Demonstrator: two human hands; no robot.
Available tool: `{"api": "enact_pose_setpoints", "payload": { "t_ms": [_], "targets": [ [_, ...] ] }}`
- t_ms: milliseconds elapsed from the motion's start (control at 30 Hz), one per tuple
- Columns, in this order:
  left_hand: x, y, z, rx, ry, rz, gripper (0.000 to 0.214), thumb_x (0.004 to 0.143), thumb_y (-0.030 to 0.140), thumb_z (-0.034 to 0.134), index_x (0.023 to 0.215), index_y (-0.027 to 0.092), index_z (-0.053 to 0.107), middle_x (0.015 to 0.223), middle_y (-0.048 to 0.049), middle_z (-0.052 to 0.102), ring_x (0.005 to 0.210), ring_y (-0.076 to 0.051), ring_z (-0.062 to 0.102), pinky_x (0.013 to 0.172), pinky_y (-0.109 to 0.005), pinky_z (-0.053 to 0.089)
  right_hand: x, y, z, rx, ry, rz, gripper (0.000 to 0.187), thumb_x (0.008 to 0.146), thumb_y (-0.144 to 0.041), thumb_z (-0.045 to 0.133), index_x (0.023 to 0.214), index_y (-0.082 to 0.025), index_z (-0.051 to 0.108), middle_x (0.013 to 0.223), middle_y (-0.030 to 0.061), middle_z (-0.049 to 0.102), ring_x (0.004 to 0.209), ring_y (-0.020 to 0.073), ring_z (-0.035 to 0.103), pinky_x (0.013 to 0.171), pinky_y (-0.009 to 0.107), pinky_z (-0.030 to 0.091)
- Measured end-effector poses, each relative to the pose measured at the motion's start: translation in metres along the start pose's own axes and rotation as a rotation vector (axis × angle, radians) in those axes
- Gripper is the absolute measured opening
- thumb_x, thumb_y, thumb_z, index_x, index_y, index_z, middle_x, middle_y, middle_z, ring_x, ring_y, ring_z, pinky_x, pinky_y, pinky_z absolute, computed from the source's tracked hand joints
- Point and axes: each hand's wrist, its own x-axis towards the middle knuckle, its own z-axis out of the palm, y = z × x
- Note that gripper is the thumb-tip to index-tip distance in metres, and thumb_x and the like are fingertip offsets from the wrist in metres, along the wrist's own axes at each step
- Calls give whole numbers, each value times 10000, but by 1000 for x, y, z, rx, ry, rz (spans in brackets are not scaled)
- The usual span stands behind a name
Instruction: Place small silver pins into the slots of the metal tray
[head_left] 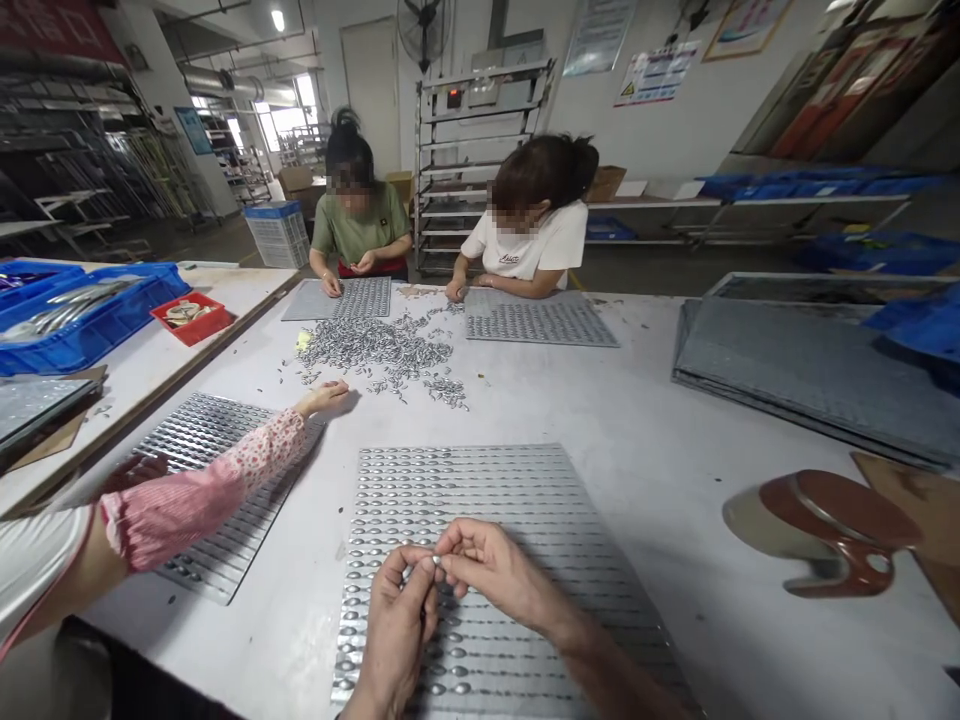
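My left hand (405, 610) is closed, thumb against the bent fingers, over the grey sheet. Fingertips of my right hand (495, 572) meet it in a pinch. Between the two sits a small silver oval piece (437, 562), mostly covered by the fingers; both hands appear to grip it. Below them lies the grey sheet (547, 500) with many thin parallel lines. Silver oval pieces line its left part in rows, and some show just under my hands. Whether more pieces are inside my left hand is hidden.
A pile of loose silver pieces (371, 342) lies beyond my sheet. A co-worker's sleeved arm (225, 475) reaches across a similar sheet at left. Two people sit opposite with sheets. A brown visor (840, 510) and stacked grey sheets (795, 370) are at right; blue bins (97, 335) stand left.
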Motion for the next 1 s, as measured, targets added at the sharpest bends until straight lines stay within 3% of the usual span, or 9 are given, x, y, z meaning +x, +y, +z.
{"api": "enact_pose_setpoints", "payload": {
  "t_ms": [267, 567, 867, 1000],
  "targets": [
    [-2, -3, -2, 52, 15, 57, 583, 680, 714, 877, 789, 192, 640, 445, 114, 438, 410, -32, 222, 418, -171, 169, -3, -1, 6, 25, 35, -8, 311, 761, -433, 846, 822, -196, 654, 728, -18, 688, 674, 155, 660, 652, 277, 535],
    [-5, 1, -5, 36, 11, 28, 579, 680, 709, 880, 820, 196, 650, 463, 100, 475, 412, -35, 238, 422, -174, 159, -12, -8, 11, 37, 40, -14, 346, 789, -483, 854, 862, -201, 667, 767, -1, 717, 686, 164, 675, 687, 296, 559],
    [-12, 3, -7, 157, 27, 143, 550, 729, 703, 847, 796, 187, 670, 456, 87, 492, 420, -49, 306, 437, -179, 245, -12, -4, 14, 47, 63, -26, 292, 772, -410, 848, 839, -199, 657, 702, -30, 679, 648, 152, 668, 666, 280, 541],
    [-9, 3, -5, 105, 21, 89, 565, 695, 715, 863, 811, 196, 675, 442, 95, 478, 400, -42, 255, 414, -174, 203, -14, -5, 12, 64, 45, -39, 311, 796, -439, 846, 877, -192, 676, 769, -4, 718, 684, 153, 672, 686, 283, 550]
  ]
}}
